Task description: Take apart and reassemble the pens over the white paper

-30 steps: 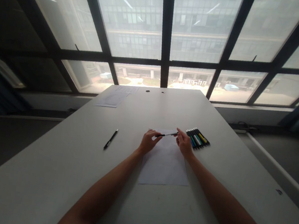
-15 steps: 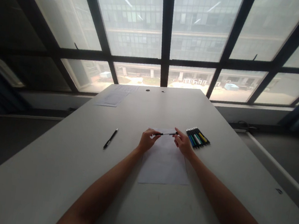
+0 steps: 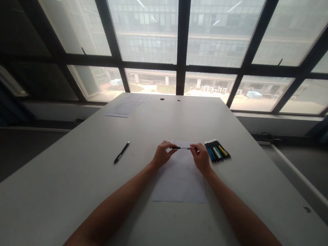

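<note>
A black and white pen (image 3: pixel 184 147) is held level between my two hands, over the far part of a sheet of white paper (image 3: pixel 182 182). My left hand (image 3: pixel 164 154) pinches its black left end between thumb and fingers. At the other end, the fingertips of my right hand (image 3: pixel 200 156) are closed on the pen and hide its tip. Just right of that hand lies a row of several pens (image 3: pixel 217 151), mostly black with blue, green, white and yellow parts. A single black pen (image 3: pixel 121 153) rests apart on the left.
Printed papers (image 3: pixel 125 106) lie at the far left of the white table (image 3: pixel 84 177). Two small holes are near its far edge. A small dark object (image 3: pixel 307 209) sits near the right edge. Large windows stand beyond the table.
My right hand's fingers, extended along the pen before, have now closed in a pinch on its right end. My left hand keeps its grip almost unmoved.
</note>
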The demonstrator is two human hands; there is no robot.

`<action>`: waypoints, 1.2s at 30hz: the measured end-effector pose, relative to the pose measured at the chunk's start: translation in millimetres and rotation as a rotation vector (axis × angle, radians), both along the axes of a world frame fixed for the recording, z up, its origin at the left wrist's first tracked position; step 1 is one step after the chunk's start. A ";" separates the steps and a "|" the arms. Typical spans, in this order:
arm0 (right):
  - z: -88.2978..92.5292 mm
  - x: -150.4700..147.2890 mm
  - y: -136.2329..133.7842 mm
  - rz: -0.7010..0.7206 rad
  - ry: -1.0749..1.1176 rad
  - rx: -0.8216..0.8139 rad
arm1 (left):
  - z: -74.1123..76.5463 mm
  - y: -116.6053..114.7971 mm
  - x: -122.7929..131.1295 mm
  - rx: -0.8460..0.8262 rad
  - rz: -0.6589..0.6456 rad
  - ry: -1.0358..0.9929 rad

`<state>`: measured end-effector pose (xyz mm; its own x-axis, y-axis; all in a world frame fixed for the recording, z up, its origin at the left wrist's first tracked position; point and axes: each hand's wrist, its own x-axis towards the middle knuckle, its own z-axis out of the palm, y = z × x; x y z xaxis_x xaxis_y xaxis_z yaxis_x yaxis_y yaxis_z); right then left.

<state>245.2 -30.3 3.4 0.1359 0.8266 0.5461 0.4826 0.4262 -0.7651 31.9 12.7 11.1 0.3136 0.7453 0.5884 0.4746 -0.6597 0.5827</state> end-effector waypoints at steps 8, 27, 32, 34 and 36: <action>2.6 3.4 -3.4 0.019 -0.413 0.078 | -3.0 2.8 -1.2 0.007 -0.021 0.035; 7.6 17.4 -9.4 -0.590 -0.726 -0.268 | -10.7 7.4 1.2 -0.125 0.377 0.091; 11.3 26.6 -12.5 -0.657 -0.776 -0.328 | -11.1 8.0 1.4 -0.134 0.381 0.113; 12.1 27.6 -13.1 -0.659 -0.796 -0.330 | -10.4 7.7 1.2 -0.131 0.379 0.107; 12.6 27.1 -13.7 -0.650 -0.814 -0.335 | -9.9 7.3 1.1 -0.127 0.380 0.102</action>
